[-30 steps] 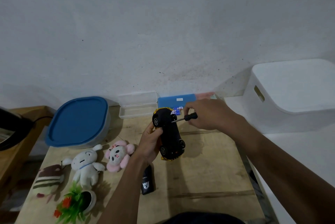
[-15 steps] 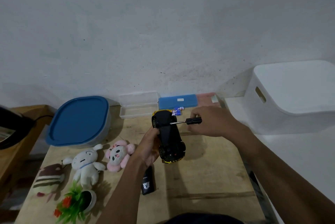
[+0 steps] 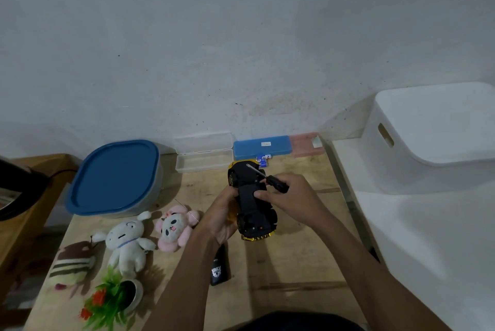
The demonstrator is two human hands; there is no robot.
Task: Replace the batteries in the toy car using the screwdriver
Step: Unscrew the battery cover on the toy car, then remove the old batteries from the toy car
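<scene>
Tub: blue lid, back L of the table, near the wall.
Soft toys: three in a row, front L, w/ a fake plant lying beside them; well apart from the work.
L hand: fingers curled round the car's L side, gripping it.
Toy car: black w/ yellow trim, belly up, far end toward the wall; held between both hands over mid-table.
Screwdriver: black handle clenched in the R hand; shaft slants up-left across the car's far end. Tip looks clear of any screw, but too small to be sure.
R hand: fingers wrapped on the screwdriver handle, one fingertip pressing the car's underside mid-body.
Battery pack: small blue/white pack on the table just behind the car, in front of a blue case.
Bin: white, far R, off the table.
Done, prob.: car flipped, driver in hand; the fingertip suggests work on the batt cover.
Left, prob.: cover off (open or not, can't tell), swap cells, refit cover + screw.
</scene>
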